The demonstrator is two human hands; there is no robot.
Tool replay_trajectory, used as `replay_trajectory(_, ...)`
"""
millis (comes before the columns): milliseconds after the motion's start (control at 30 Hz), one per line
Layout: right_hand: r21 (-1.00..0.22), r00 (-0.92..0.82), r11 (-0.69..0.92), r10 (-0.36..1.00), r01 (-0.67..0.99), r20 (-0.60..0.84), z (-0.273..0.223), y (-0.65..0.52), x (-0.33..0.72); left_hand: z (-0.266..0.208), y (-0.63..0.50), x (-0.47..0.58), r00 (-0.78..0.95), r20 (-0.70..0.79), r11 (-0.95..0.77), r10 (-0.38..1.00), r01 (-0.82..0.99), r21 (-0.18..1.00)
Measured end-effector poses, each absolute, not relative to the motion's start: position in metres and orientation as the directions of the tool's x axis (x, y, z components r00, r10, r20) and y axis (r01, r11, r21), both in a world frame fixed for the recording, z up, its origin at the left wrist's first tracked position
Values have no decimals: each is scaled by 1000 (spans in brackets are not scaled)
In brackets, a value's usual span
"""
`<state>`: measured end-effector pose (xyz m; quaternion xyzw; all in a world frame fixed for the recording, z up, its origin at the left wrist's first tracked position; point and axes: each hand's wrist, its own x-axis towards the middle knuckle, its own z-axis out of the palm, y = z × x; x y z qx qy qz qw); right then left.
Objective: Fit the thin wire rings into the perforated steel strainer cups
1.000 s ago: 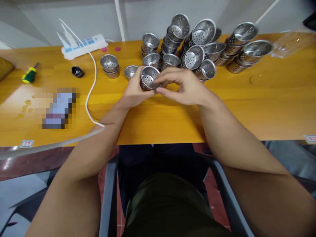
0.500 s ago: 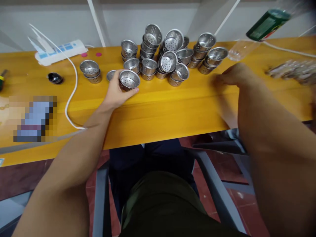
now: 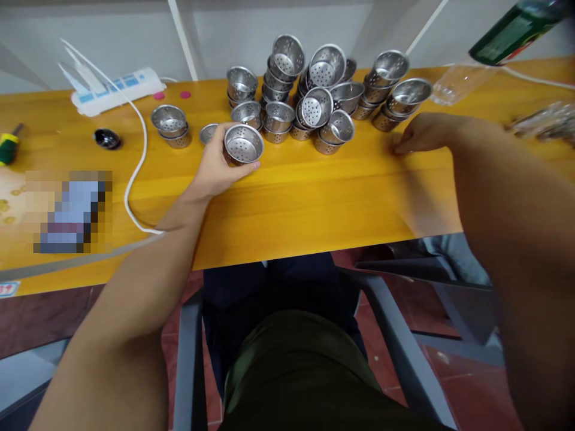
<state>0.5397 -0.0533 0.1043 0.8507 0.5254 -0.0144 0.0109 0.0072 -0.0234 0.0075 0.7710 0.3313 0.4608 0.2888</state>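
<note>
Steel cup (image 3: 244,143) in the head view: my left fingers (image 3: 243,172) clamp it, apart from the stacks (image 3: 277,121) already standing behind it on the tabletop (image 3: 291,206). My right fingers (image 3: 408,140) point down near the right-hand stacks (image 3: 389,117); whether they pinch anything, I cannot tell.

A screwdriver (image 3: 8,148) lies far left; a power strip (image 3: 130,84) behind; a bottle (image 3: 512,35) right.
</note>
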Motion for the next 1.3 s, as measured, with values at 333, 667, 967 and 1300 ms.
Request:
replay_trajectory(333, -442, 138, -132, 990, 887, -18, 164, -128, 424, 15, -31, 10, 361, 505, -598, 784, 219, 771)
replay_trajectory(667, -728, -312, 557, 829, 399, 464, 121, -91, 282, 3, -27, 5, 399, 502, -620, 767, 264, 739)
replay_trajectory(967, -613, -246, 467, 877, 638, 413, 84, -98, 256, 7, -29, 7, 331, 586, -667, 740, 252, 701)
replay_trajectory(1300, -602, -220, 454, 879, 657, 424, 80, -97, 248, 1, -29, 11, 384, 574, -657, 723, 124, 744)
